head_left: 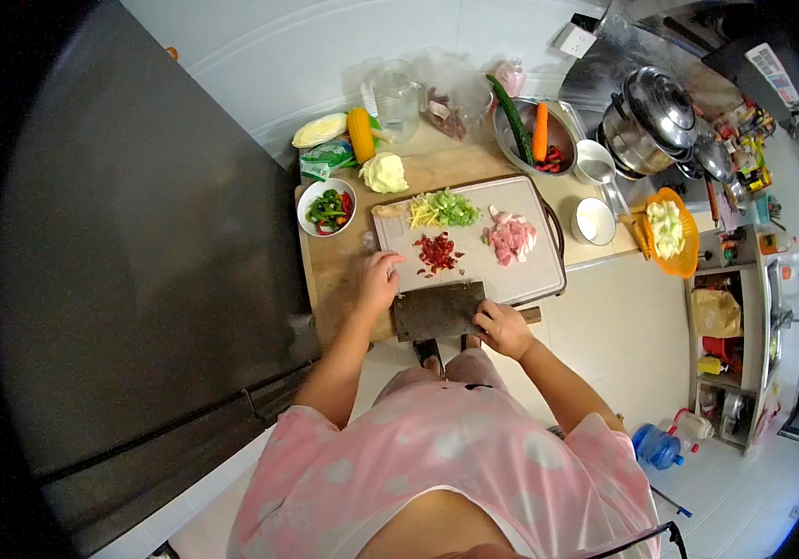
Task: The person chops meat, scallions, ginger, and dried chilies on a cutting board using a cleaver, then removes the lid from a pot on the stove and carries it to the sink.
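Note:
My right hand (pixel 502 328) is closed on a wide, dark cleaver (pixel 439 310), lying across the near edge of the cutting board (pixel 511 197). At the board's left edge is my left hand (pixel 379 281), fingers curled; whether anything is between them is too small to tell. Chopped red pepper (pixel 439 253) sits on the board just beyond the blade. Behind it are yellow shreds (pixel 424 211) and chopped green pieces (pixel 455 209), with a pale brown piece (pixel 388 211) at their left. Sliced pink meat (pixel 511 238) lies at the right of the board.
A bowl of peppers (pixel 327 207) stands left of the board. Behind are cabbage (pixel 384 173), a plastic jug (pixel 398 101) and a metal bowl (pixel 553 163) with cucumber and carrot. Rightward are a white bowl (pixel 595 222), an orange basket (pixel 689 233) and a steel pot (pixel 637 140).

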Action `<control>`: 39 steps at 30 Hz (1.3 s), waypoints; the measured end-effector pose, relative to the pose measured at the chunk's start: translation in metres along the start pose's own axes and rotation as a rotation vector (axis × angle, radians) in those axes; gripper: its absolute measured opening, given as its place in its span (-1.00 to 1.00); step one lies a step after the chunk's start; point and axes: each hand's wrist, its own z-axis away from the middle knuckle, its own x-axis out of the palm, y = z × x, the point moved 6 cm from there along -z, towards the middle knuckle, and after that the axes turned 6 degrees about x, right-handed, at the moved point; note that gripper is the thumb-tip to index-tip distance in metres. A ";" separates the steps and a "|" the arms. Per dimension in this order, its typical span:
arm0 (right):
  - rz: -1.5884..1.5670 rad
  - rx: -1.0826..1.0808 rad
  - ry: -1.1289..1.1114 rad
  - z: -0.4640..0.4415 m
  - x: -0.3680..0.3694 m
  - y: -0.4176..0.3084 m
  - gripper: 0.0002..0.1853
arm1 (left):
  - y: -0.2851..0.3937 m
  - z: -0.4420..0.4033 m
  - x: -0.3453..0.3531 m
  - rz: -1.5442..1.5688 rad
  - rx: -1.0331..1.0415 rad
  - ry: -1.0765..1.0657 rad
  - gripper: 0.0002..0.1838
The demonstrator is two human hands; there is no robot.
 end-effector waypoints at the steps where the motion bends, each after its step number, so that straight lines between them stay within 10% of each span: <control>1: 0.011 -0.007 0.013 -0.003 0.000 0.003 -0.71 | 0.002 0.004 0.003 -0.015 0.002 -0.017 -0.70; 20: 0.126 0.005 -0.019 -0.123 0.083 -0.078 -0.67 | -0.053 0.094 -0.054 -0.210 -0.509 0.372 -0.53; 30: 0.220 -0.081 -0.139 -0.129 0.091 -0.087 -0.66 | -0.039 0.089 -0.051 -0.192 -0.391 0.383 -0.58; 39: -0.155 0.140 0.304 -0.095 -0.041 -0.013 -0.60 | 0.047 -0.016 -0.013 0.103 -0.107 0.232 -0.80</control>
